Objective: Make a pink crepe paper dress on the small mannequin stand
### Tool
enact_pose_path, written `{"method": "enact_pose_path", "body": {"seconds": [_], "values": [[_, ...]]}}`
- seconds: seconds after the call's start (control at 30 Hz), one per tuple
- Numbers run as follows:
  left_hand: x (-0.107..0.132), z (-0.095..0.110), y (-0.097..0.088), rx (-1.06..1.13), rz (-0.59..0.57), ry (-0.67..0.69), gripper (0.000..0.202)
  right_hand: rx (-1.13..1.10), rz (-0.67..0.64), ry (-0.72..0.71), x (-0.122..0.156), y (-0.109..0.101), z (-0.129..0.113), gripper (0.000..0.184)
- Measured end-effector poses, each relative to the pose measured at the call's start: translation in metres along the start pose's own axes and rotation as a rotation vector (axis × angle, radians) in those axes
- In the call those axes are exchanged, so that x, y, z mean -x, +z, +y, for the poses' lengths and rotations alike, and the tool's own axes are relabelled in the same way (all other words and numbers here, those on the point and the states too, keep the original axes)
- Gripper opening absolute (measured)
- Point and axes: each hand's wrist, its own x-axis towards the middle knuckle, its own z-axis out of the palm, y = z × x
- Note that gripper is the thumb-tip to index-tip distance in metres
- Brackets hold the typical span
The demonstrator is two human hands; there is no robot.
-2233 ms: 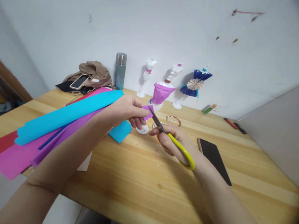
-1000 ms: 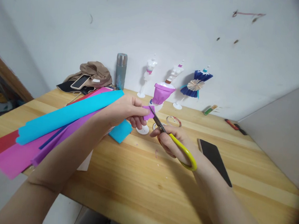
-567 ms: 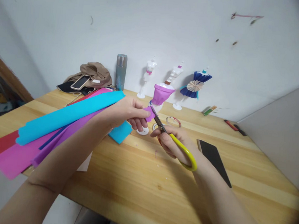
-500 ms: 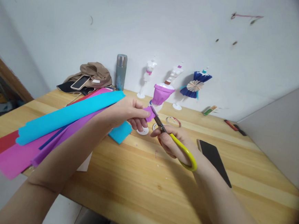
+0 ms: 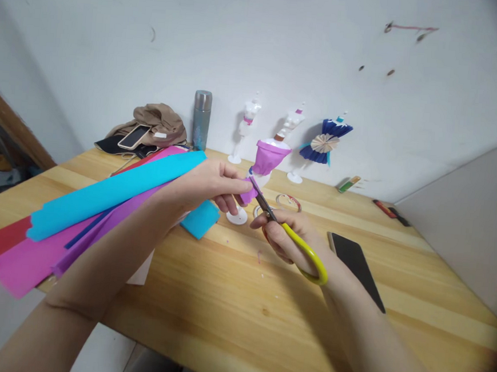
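Note:
Between thumb and fingers, my left hand pinches a small piece of purple crepe paper. My right hand grips yellow-handled scissors, whose blades meet the paper's right edge; whether they are fully closed I cannot tell. Just behind stands a small mannequin wearing a purple paper dress; its lower part is hidden by the paper and my hands. A round white base shows below my left fingers. Under my left wrist lies a folded blue paper piece.
Long strips of coloured crepe paper lie on the left under my forearm. Along the wall stand a thermos, two white mannequins and one in a navy dress. A black phone-like slab and tape rolls lie on the right.
My left hand and the purple paper have shifted very slightly, and the paper's shape at the blades differs a little. The scissors stay almost in place.

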Motion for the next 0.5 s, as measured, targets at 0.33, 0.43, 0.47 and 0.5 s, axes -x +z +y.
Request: {"method": "enact_pose_path", "body": {"seconds": [0.33,0.43,0.47,0.5], "values": [[0.0014,0.0033,0.0022,0.011,0.021,0.004,0.019,0.008,0.013,0.015,0.0007,-0.0001,0.0024,0.053],[0.0017,0.0031,0.0028,0.018,0.012,-0.008,0.017,0.008,0.020,0.000,0.0007,-0.0005,0.0025,0.054],[0.0015,0.0030,0.0032,0.022,0.012,-0.008,0.016,0.009,0.019,-0.002,0.0009,-0.0006,0.0026,0.054],[0.0013,0.0028,0.0037,0.025,0.012,-0.007,0.016,0.010,0.019,-0.004,0.0010,-0.0006,0.0027,0.055]]}}
